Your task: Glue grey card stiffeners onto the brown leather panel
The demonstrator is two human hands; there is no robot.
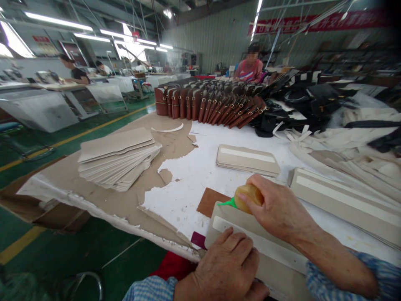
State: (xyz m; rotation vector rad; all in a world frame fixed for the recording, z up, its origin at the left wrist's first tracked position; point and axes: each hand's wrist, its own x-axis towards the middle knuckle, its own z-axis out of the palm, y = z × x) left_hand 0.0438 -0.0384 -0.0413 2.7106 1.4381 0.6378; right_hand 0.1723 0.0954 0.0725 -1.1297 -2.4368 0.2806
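My right hand (272,205) is wrapped round a soft yellowish squeeze bottle (249,198) with a green nozzle, most likely glue. Its tip points left, at the upper left corner of a beige panel (275,232) that has a white strip (266,246) along it. On that panel's near side lies my left hand (227,265), palm down with the fingers stretched over the strip. A brown leather-like piece (211,202) shows beneath the panel's far corner, and a small maroon piece (198,240) beside its left end.
Fanned beige panels (117,156) lie at the table's left. Two stacks of strip-marked panels, one small (247,159) and one long (344,205), lie beyond my right hand. Brown bags (206,104) stand in a row at the back, with black pieces (313,100) to their right. A person (249,69) is behind them.
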